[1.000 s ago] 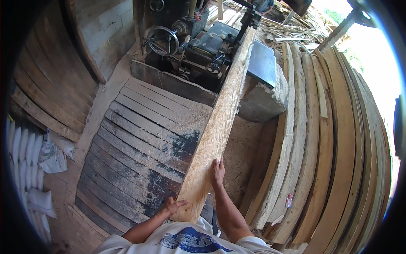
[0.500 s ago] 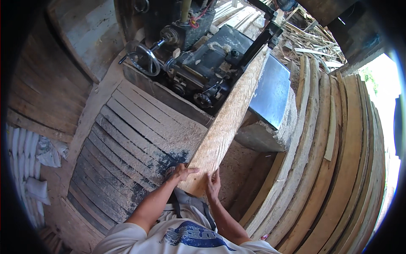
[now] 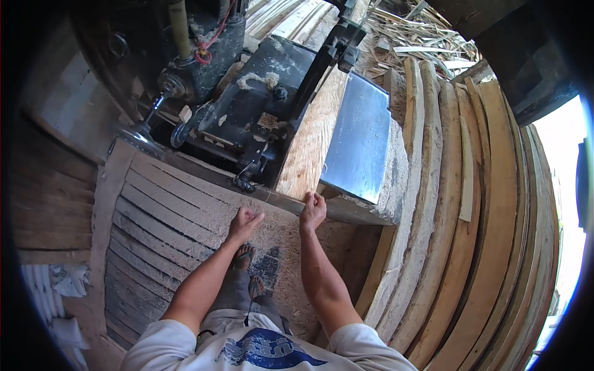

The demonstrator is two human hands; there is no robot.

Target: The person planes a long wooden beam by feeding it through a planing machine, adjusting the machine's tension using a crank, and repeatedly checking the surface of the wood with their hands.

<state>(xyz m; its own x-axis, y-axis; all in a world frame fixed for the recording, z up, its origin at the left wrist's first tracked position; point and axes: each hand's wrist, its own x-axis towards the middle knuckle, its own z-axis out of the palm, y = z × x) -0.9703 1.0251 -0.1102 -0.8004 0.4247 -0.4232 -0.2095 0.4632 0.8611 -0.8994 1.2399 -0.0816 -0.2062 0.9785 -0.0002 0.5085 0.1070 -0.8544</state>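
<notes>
A long pale board (image 3: 309, 148) lies lengthwise through the dark woodworking machine (image 3: 260, 86), along the left side of a shiny metal plate (image 3: 356, 142). My right hand (image 3: 312, 210) grips the board's near end, fingers bent at its edge. My left hand (image 3: 246, 219) is in the air left of and below that end, off the board, fingers loosely curled with thumb out and nothing visible in it. A handwheel (image 3: 137, 136) and levers are on the machine's left; its bar and clamp cross over the board's far part.
Stacked planks (image 3: 495, 216) line my right side. Scrap strips (image 3: 427, 43) lie beyond the machine. A slatted, sawdust-covered floor piece (image 3: 161, 216) is at my lower left, beside wooden boards (image 3: 52, 198) and white sacks (image 3: 43, 297). A dark overhead structure (image 3: 507, 68) is at upper right.
The board has moved away from me into the machine, and I have moved closer behind it. My left hand has let go of it; my right hand has moved forward with its end.
</notes>
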